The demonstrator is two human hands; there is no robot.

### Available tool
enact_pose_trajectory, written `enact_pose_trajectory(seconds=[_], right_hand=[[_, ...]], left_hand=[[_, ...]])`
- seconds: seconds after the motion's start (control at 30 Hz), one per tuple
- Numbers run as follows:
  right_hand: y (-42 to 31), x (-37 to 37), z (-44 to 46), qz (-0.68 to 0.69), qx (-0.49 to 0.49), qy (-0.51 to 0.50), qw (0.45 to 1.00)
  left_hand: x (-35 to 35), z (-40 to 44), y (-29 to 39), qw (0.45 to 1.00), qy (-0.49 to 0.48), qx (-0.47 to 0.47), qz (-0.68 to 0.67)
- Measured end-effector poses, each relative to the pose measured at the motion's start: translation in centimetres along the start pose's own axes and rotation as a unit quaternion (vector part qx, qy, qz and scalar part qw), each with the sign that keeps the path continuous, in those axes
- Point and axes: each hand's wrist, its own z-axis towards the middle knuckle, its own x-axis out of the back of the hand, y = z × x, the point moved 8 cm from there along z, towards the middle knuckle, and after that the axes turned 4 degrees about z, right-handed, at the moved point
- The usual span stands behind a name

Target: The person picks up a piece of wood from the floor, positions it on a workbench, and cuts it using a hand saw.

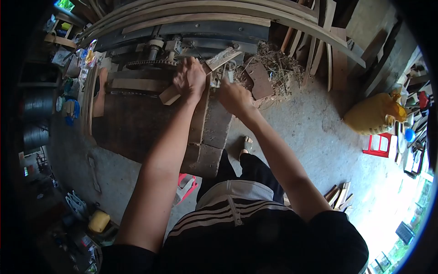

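A short wooden piece [170, 94] lies slantwise across the machine bench [132, 118], its far end reaching up and to the right. My left hand [190, 80] is closed over the middle of this piece. Just right of it, my right hand [235, 96] has its fingers curled beside a pale metal clamp-like part [228, 73]; what the fingers hold, if anything, is too small to make out. A long wooden strip [199, 118] runs along the bench between my forearms. A chain and sprocket [150, 64] sit left of my left hand.
Long boards [196, 20] cross the far side of the bench. Wood shavings [283, 64] and a brown flat piece [259, 80] lie right of my hands. A yellow sack [374, 114] and a red stool [380, 146] stand at the right.
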Motion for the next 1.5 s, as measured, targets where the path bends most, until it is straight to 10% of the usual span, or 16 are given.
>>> enact_pose_trajectory(seconds=[1.5], right_hand=[[0.4,0.4,-2.0,0.031,0.037,0.064,0.997]], left_hand=[[-0.4,0.1,0.1,0.999,0.020,-0.007,0.037]])
